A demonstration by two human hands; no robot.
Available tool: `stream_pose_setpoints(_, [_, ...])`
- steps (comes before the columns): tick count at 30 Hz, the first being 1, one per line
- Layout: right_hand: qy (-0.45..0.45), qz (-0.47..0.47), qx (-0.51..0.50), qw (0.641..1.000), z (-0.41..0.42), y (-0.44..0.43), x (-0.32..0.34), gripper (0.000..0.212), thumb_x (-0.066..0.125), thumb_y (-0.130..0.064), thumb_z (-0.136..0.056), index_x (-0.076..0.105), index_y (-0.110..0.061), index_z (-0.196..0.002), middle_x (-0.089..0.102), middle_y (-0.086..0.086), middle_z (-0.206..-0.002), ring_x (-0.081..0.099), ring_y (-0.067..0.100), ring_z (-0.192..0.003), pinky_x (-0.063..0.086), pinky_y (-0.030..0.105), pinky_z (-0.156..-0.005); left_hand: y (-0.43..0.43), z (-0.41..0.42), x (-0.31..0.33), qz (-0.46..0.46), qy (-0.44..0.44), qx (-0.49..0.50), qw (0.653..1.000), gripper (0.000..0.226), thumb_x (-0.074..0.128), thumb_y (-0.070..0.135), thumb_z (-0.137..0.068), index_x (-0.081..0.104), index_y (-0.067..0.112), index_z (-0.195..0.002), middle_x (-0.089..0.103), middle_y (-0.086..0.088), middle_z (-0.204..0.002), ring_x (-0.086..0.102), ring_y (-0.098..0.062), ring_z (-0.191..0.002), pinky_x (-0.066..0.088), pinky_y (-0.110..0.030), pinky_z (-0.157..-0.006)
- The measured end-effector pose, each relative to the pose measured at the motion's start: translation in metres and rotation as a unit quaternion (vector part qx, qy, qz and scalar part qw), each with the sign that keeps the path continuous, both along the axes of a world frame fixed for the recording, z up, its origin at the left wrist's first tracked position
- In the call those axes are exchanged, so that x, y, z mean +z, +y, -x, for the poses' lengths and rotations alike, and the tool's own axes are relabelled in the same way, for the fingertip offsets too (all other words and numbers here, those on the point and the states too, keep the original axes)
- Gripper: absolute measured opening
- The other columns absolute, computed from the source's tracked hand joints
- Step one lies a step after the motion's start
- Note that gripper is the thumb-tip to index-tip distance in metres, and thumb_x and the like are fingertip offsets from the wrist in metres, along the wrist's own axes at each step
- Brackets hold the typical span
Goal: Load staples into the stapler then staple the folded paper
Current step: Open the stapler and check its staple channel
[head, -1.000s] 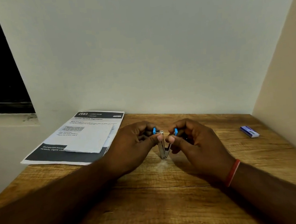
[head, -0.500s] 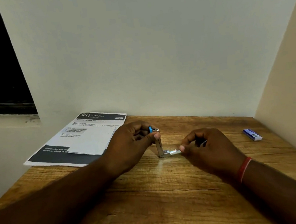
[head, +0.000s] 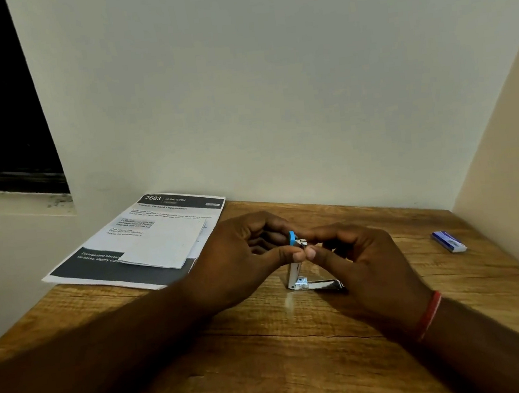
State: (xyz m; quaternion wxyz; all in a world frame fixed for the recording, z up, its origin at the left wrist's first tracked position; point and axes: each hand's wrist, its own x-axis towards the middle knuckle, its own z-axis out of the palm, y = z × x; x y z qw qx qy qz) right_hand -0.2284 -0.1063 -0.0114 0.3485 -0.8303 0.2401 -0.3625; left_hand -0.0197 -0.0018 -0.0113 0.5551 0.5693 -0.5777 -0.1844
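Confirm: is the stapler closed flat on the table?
No, the stapler is hinged open: one arm stands upright, pinched by the left hand and right hand, the other lies flat on the table.

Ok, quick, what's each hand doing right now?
Left hand: pinches the top of the stapler, on its upright arm.
Right hand: fingers curled, pinching that same top end beside the blue tip.
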Motion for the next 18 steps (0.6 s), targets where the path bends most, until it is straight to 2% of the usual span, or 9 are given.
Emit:
stream_pose_setpoints(2, [-0.008, -0.005, 0.005, 1.0, -0.0007, 0.0008, 0.001, 0.022, 0.084, -0.035, -0.097, 0.086, -0.042, -0.117, 0.085, -0.02, -0.108, 0.079, 0.016, -0.098, 0.065, 0.048, -0.089, 0.0012, 0.0017, 0.0008, 0.004, -0.003, 0.004, 1.0, 0.031, 0.101, 0.027, -0.08, 0.084, 0.022, -0.107, 0.087, 0.005, -0.098, 0.085, -0.014, -0.093, 0.069, -0.03, -0.084])
stream_pose_setpoints(6, [0.004, 0.01, -0.006, 1.0, -0.0012, -0.0006, 0.0017, 0.022, 0.084, -0.04, -0.094, 0.086, -0.043, -0.115, 0.083, -0.022, -0.104, 0.076, 0.012, -0.091, 0.063, 0.033, -0.08, 0.0013, 0.0013, 0.0009, 0.013, 0.004, -0.002, 1.0, 0.029, 0.102, 0.022, -0.081, 0.085, 0.022, -0.105, 0.088, 0.006, -0.097, 0.086, -0.014, -0.092, 0.068, -0.029, -0.083])
stream_pose_setpoints(12, [0.02, 0.051, -0.014, 0.998, -0.0037, -0.0055, -0.0005, 0.016, 0.082, -0.04, -0.097, 0.085, -0.041, -0.113, 0.082, -0.025, -0.104, 0.075, 0.007, -0.093, 0.058, 0.02, -0.075, 0.0016, 0.0018, 0.0013, 0.013, 0.0, -0.004, 1.0, 0.026, 0.1, 0.021, -0.082, 0.084, 0.016, -0.101, 0.088, 0.001, -0.099, 0.086, -0.018, -0.092, 0.07, -0.036, -0.085])
stream_pose_setpoints(15, [0.021, 0.091, -0.013, 0.996, -0.0035, -0.0071, -0.0013, 0.012, 0.08, -0.038, -0.099, 0.084, -0.038, -0.111, 0.08, -0.026, -0.102, 0.074, 0.007, -0.095, 0.055, 0.014, -0.075, 0.001, 0.001, -0.001, 0.013, -0.007, -0.01, 1.0, 0.023, 0.099, 0.023, -0.085, 0.082, 0.02, -0.101, 0.087, 0.002, -0.098, 0.085, -0.016, -0.091, 0.069, -0.031, -0.083])
stream_pose_setpoints(18, [0.023, 0.11, -0.004, 0.994, -0.005, -0.0062, -0.002, 0.01, 0.077, -0.039, -0.102, 0.082, -0.035, -0.109, 0.079, -0.021, -0.102, 0.073, 0.006, -0.098, 0.055, 0.015, -0.076, -0.0011, -0.0003, -0.0039, 0.021, 0.0, -0.019, 1.0, 0.02, 0.097, 0.022, -0.087, 0.081, 0.019, -0.1, 0.085, 0.001, -0.095, 0.082, -0.012, -0.088, 0.064, -0.025, -0.08])
